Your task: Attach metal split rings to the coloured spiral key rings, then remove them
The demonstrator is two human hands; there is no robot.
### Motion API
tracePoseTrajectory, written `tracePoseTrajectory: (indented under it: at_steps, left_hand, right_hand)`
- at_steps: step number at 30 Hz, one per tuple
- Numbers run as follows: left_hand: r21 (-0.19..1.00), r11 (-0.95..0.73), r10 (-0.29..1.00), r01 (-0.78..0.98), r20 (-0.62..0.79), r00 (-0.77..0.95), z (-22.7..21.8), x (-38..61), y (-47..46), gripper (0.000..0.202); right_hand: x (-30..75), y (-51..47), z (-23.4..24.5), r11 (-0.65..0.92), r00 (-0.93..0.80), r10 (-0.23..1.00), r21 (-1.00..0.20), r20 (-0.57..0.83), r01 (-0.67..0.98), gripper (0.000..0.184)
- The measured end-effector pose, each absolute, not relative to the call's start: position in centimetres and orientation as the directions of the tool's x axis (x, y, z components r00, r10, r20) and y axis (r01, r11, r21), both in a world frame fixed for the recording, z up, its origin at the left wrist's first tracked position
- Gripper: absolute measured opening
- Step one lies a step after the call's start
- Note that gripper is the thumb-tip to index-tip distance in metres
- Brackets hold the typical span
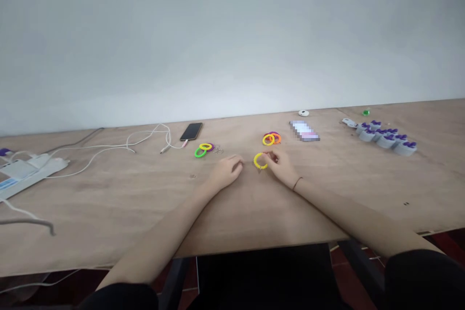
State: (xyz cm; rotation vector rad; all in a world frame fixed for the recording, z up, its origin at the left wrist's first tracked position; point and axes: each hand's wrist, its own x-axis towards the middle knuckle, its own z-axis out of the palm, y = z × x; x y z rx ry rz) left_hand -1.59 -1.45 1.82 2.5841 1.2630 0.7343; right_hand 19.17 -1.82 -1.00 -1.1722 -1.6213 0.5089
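Observation:
A yellow coil ring [258,162] is pinched at its right side by my right hand [279,164], just above the wooden table. To its left, my left hand [228,168] rests on the table with curled fingers; whether anything is in them I cannot make out. Behind my right hand lies a small pile of coil rings [269,139] in yellow, orange and purple. Beyond my left hand is another group, with a green coil ring [200,152], a yellow one [206,147], a purple one and some small metal key rings [218,149].
A dark phone [191,131] with a white cable lies at back left, a lit phone [305,131] at back right. Several white pots with purple tops [385,141] stand on the right. A white power strip [34,170] with cables sits at far left.

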Motion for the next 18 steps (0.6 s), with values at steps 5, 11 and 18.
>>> tracePoseTrajectory:
  at_steps: [5,11,18]
  left_hand:
    - [0.219,-0.539,0.833,0.813,0.278,0.478,2.1,-2.6,-0.7,0.025]
    - [0.113,-0.558,0.828,0.822,0.139,0.543,1.7,-1.8,-1.0,0.031]
    - [0.020,-0.571,0.820,0.821,0.058,0.569,1.1,-1.4,-1.4,0.033]
  right_hand:
    - [20.6,0.7,-1.8,0.328,0.153,0.906,-0.884,0.394,0.332,0.032]
    - [21.3,2.2,-2.1,0.384,0.264,0.844,-0.870,0.466,0.309,0.035]
    - [21.7,6.2,0.2,0.411,0.038,0.749,-0.509,0.661,0.756,0.026]
